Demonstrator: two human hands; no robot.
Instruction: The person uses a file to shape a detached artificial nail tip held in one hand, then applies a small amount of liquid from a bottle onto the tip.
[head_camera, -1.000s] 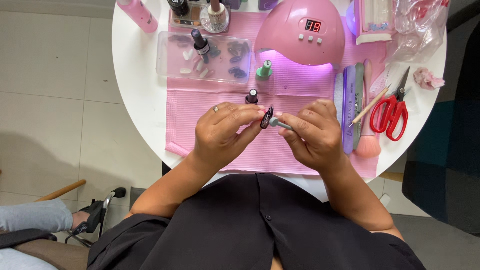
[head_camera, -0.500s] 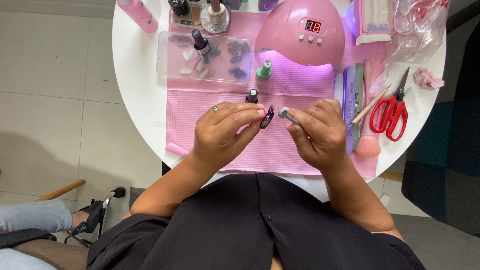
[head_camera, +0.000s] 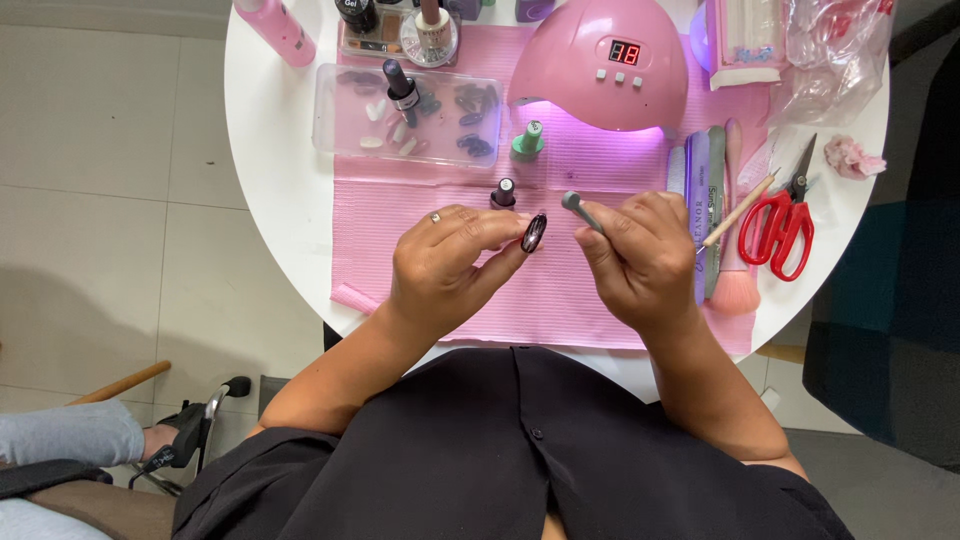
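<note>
Left hand (head_camera: 445, 265): grip pinched together on a dark false nail tip (head_camera: 533, 232), held above the pink mat (head_camera: 450, 200). Right hand (head_camera: 640, 255): grip clamped on a grey brush handle (head_camera: 580, 210), its rounded end just beside the tip. Beyond them, a small dark polish bottle (head_camera: 504, 192) and a green bottle (head_camera: 528, 140) stand on the mat. Farther back on the white tabletop (head_camera: 290, 190): clear tray (head_camera: 345, 125), pink curing lamp (head_camera: 585, 60). At right, red scissors (head_camera: 778, 225).

This is a nail-care workplace, like a small manicure station. On the round white table (head_camera: 270, 200) lie a pink mat (head_camera: 600, 300), a pink curing lamp (head_camera: 600, 60) at the far edge, polish bottles (head_camera: 400, 90), nail files (head_camera: 700, 170) and red scissors (head_camera: 780, 225) near the right edge.
</note>
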